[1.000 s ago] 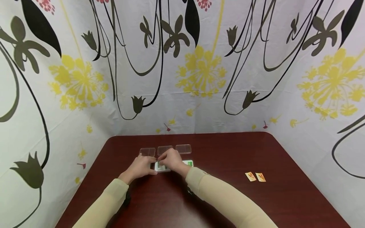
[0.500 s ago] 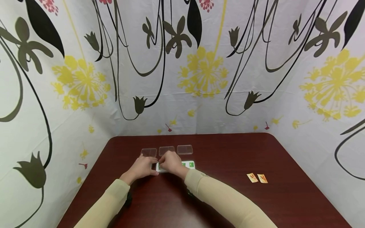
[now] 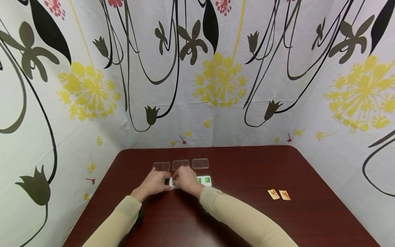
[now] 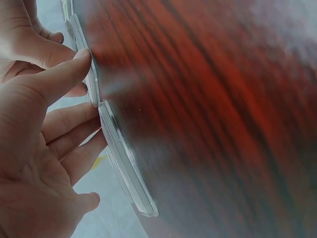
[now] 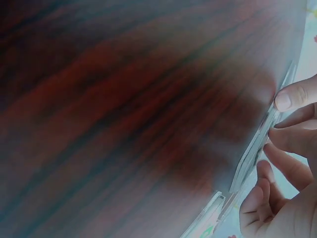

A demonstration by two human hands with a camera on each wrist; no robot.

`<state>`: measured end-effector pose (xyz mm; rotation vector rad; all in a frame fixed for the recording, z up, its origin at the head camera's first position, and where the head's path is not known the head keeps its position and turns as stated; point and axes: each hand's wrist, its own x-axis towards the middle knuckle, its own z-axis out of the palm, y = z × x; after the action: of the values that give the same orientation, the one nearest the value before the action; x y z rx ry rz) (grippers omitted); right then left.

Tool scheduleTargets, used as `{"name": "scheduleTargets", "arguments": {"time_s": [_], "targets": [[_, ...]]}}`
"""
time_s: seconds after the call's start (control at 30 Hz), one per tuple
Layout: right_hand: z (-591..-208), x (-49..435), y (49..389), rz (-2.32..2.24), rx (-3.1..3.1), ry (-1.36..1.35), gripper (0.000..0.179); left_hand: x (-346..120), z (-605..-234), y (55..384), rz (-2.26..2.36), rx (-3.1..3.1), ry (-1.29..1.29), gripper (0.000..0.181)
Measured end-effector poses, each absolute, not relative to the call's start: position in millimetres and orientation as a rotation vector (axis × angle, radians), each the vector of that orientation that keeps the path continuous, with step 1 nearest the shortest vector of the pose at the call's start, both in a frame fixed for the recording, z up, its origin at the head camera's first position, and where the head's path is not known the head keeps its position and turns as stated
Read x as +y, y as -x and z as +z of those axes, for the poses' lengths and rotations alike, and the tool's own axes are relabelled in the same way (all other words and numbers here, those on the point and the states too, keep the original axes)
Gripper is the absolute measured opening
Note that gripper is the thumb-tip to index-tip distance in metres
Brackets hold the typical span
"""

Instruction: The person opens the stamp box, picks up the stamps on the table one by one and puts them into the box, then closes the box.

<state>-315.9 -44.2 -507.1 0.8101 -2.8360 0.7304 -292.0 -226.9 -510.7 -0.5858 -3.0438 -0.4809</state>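
My left hand (image 3: 154, 181) holds the left end of a flat clear-edged case (image 4: 81, 49), thumb on its near edge and index finger at its far side. Over the same case, my right hand (image 3: 186, 179) has curled fingers, the thumb and index finger low together at a small green card (image 3: 174, 181) that is mostly hidden. Right of that hand, a white case (image 3: 210, 181) shows green pictures. Another clear case (image 4: 131, 166) lies under the left hand in the left wrist view, unseen from above.
Three clear lids (image 3: 162, 166) lie in a row behind the hands. Two small orange-and-white cards (image 3: 273, 194) lie on the right side of the dark red-brown table (image 3: 247, 171). A patterned cloth (image 3: 216, 130) hangs behind and at both sides.
The right hand has lowered slightly onto the left part of the case. The left hand keeps its hold there. The head view has shifted a little; the orange cards and lids lie as before.
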Motion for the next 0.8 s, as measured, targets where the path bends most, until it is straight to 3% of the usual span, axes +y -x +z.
{"name": "scheduleTargets", "arguments": {"time_s": [0.43,0.8], "targets": [[-508,-39,315,0.668,-2.828,-0.796,0.02,-221,-510,292,-0.452,-3.055,0.574,0.049],[-479,-14,311,0.598,-2.832,-0.851,0.022,-222,-506,291,-0.412,-3.063,0.558,0.048]]}}
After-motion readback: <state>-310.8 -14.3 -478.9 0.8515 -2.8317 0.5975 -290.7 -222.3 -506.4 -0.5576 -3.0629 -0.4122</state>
